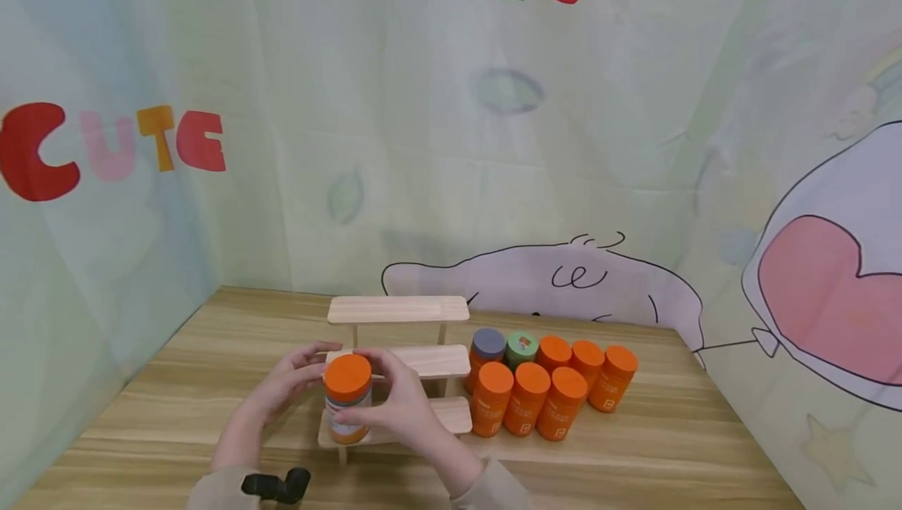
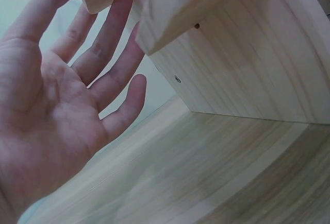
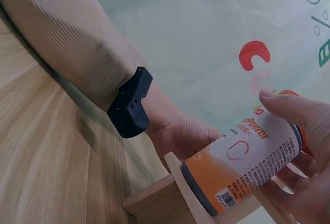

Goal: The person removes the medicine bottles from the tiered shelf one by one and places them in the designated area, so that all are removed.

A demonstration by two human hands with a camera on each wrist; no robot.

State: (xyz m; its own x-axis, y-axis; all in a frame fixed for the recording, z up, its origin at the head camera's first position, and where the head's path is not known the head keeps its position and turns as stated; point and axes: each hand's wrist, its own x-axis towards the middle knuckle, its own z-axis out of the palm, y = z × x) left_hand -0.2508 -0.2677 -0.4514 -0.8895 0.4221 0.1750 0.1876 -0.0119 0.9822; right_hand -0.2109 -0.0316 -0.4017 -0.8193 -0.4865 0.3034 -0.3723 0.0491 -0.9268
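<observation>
My right hand (image 1: 405, 404) holds an orange-capped supplement bottle (image 1: 348, 416) between thumb and fingers. The bottle stands over the left end of the lowest tier of a small three-tier wooden rack (image 1: 398, 310). Its white and orange label with a large C faces the right wrist view, where the bottle (image 3: 247, 152) appears tilted, its base right at the shelf edge. On the rack's left side is my left hand (image 1: 285, 381), fingers loosely extended. In the left wrist view the left hand (image 2: 62, 95) has its fingertips right at the shelf ends, with an open palm.
Right of the rack stand several orange-capped bottles (image 1: 528, 400) in two rows. A purple-capped bottle (image 1: 488, 344) and a green-capped bottle (image 1: 521, 347) are in the back row. A printed curtain (image 1: 437, 103) rises behind the wooden table (image 1: 634, 455).
</observation>
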